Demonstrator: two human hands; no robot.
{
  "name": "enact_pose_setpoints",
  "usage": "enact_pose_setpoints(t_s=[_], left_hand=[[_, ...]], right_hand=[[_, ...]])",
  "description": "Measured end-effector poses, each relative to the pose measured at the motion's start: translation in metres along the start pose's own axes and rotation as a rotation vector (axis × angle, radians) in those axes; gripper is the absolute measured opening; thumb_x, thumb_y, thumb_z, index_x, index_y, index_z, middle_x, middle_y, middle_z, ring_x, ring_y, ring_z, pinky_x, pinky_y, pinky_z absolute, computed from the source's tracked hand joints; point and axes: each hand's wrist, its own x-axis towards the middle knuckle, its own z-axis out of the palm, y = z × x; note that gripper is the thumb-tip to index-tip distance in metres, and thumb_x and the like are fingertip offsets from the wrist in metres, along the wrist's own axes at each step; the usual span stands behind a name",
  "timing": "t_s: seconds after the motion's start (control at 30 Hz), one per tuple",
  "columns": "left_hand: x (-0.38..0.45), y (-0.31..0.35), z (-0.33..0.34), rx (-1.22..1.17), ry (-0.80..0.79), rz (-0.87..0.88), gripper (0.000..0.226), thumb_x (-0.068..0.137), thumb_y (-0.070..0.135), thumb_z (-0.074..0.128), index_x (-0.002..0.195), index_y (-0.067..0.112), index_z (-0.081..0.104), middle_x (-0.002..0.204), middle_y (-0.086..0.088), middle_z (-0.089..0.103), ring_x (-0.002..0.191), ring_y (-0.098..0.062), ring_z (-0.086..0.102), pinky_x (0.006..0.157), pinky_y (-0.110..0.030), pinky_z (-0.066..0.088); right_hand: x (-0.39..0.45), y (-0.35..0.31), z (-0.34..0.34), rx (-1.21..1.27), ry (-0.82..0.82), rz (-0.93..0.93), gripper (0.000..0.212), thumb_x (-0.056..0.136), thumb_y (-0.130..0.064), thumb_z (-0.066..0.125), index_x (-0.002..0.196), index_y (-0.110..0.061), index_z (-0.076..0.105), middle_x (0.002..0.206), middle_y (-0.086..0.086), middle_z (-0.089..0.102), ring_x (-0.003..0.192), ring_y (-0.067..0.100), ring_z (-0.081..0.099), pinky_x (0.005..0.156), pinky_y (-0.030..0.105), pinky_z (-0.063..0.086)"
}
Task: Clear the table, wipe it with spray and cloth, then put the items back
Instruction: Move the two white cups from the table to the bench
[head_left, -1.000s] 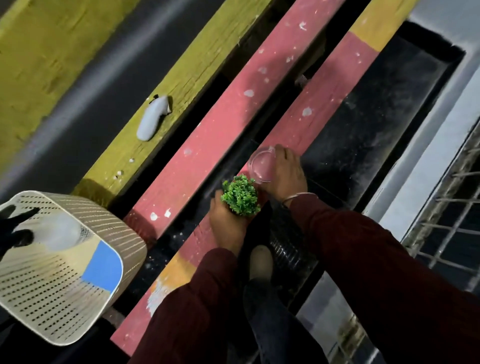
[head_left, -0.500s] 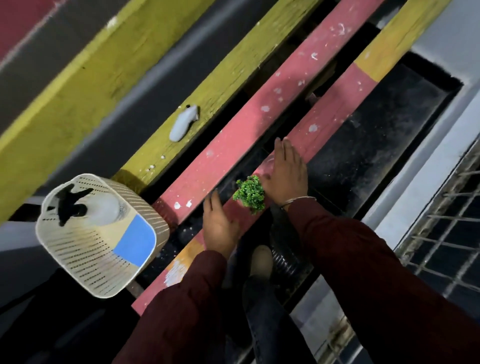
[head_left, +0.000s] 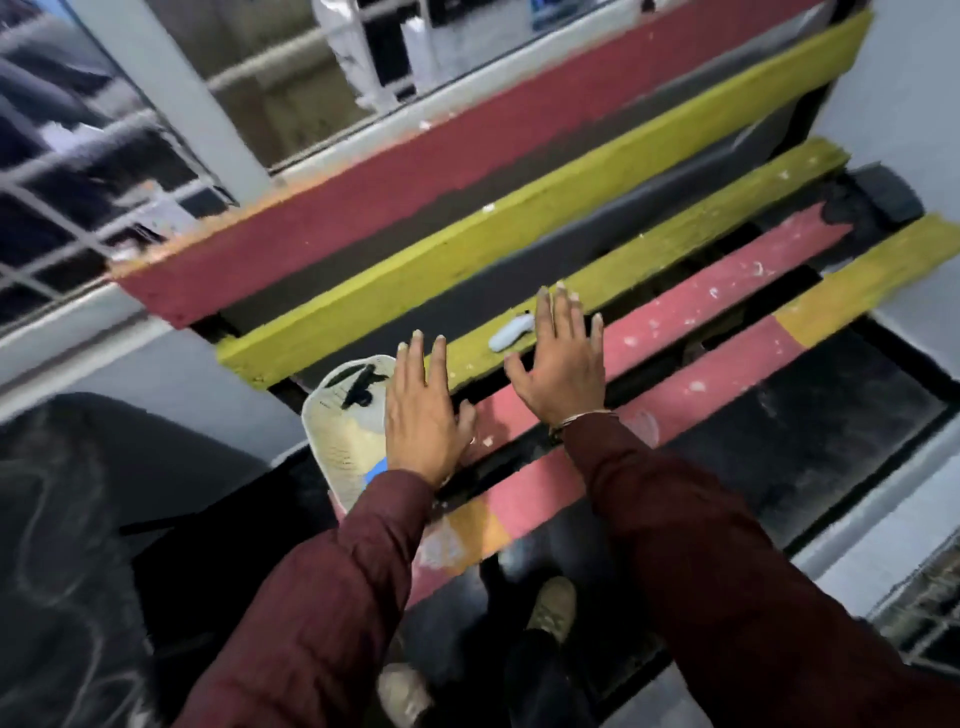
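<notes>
My left hand (head_left: 421, 415) and my right hand (head_left: 563, 364) are both stretched out flat with straight fingers, holding nothing, above the slatted table (head_left: 701, 306) of pink and yellow planks. My left hand partly covers a cream perforated basket (head_left: 332, 436) at the table's left end. A black spray trigger (head_left: 358, 389) and a blue cloth (head_left: 375, 474) show inside it. A small white object (head_left: 511, 332) lies on the yellow plank just left of my right fingers. A faint clear round shape, maybe the glass (head_left: 641, 423), sits by my right wrist. The green plant is hidden.
A bench back of red and yellow planks (head_left: 415, 218) runs behind the table. Beyond it stand a grey post (head_left: 171, 88) and window grilles. A dark mat (head_left: 831, 441) lies under the table on the right. My shoes (head_left: 553, 608) are below the near edge.
Both hands let go of the plant and the glass, then lifted and moved left with fingers straight. The view swung up and left, and the plant went out of sight.
</notes>
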Motion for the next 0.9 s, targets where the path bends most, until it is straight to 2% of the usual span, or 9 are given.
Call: enact_pose_setpoints(t_s=[0.13, 0.23, 0.33, 0.5, 0.7, 0.9], left_hand=[[-0.022, -0.045, -0.075, 0.055, 0.105, -0.048, 0.084, 0.083, 0.03, 0.066, 0.156, 0.01, 0.03, 0.165, -0.018, 0.021, 0.153, -0.037, 0.017, 0.12, -0.051, 0.027], [-0.043, -0.08, -0.131, 0.073, 0.181, -0.081, 0.087, 0.083, 0.034, 0.068, 0.157, 0.012, 0.028, 0.167, -0.016, 0.016, 0.154, -0.036, 0.013, 0.122, -0.051, 0.022], [-0.08, -0.126, -0.187, 0.109, 0.243, -0.15, 0.089, 0.085, 0.036, 0.066, 0.159, 0.015, 0.023, 0.169, -0.012, 0.01, 0.155, -0.033, 0.007, 0.122, -0.05, 0.015], [-0.144, -0.205, -0.267, 0.221, 0.32, -0.208, 0.089, 0.087, 0.04, 0.066, 0.16, 0.014, 0.022, 0.168, -0.015, 0.01, 0.155, -0.035, 0.006, 0.124, -0.051, 0.016], [-0.228, -0.287, -0.336, 0.268, 0.418, -0.346, 0.088, 0.087, 0.037, 0.066, 0.159, 0.015, 0.021, 0.168, -0.014, 0.007, 0.155, -0.034, 0.003, 0.125, -0.049, 0.011], [-0.318, -0.366, -0.381, 0.303, 0.448, -0.548, 0.087, 0.088, 0.036, 0.065, 0.16, 0.015, 0.02, 0.169, -0.014, 0.006, 0.156, -0.031, 0.003, 0.125, -0.046, 0.008]], right_hand=[[-0.012, -0.082, -0.029, -0.032, 0.01, -0.105, 0.09, 0.083, -0.055, 0.046, 0.152, -0.01, 0.011, 0.16, 0.01, 0.008, 0.147, 0.026, 0.009, 0.117, 0.052, 0.011], [-0.025, -0.143, -0.047, -0.042, 0.048, -0.176, 0.089, 0.085, -0.059, 0.04, 0.152, -0.011, 0.007, 0.161, 0.009, 0.004, 0.148, 0.026, 0.004, 0.117, 0.053, 0.008], [-0.049, -0.215, -0.061, -0.04, 0.086, -0.277, 0.089, 0.086, -0.06, 0.038, 0.153, -0.012, 0.003, 0.161, 0.009, 0.001, 0.148, 0.026, 0.004, 0.117, 0.053, 0.007], [-0.09, -0.329, -0.079, 0.006, 0.144, -0.398, 0.091, 0.086, -0.06, 0.041, 0.153, -0.012, 0.002, 0.161, 0.009, 0.001, 0.148, 0.026, 0.003, 0.117, 0.053, 0.005], [-0.153, -0.455, -0.078, 0.071, 0.15, -0.556, 0.089, 0.086, -0.063, 0.037, 0.153, -0.012, 0.006, 0.16, 0.009, 0.005, 0.147, 0.027, 0.007, 0.118, 0.053, 0.003], [-0.214, -0.564, -0.053, 0.118, 0.067, -0.752, 0.088, 0.088, -0.062, 0.036, 0.153, -0.013, 0.002, 0.161, 0.009, 0.003, 0.148, 0.026, 0.004, 0.117, 0.054, 0.005]])
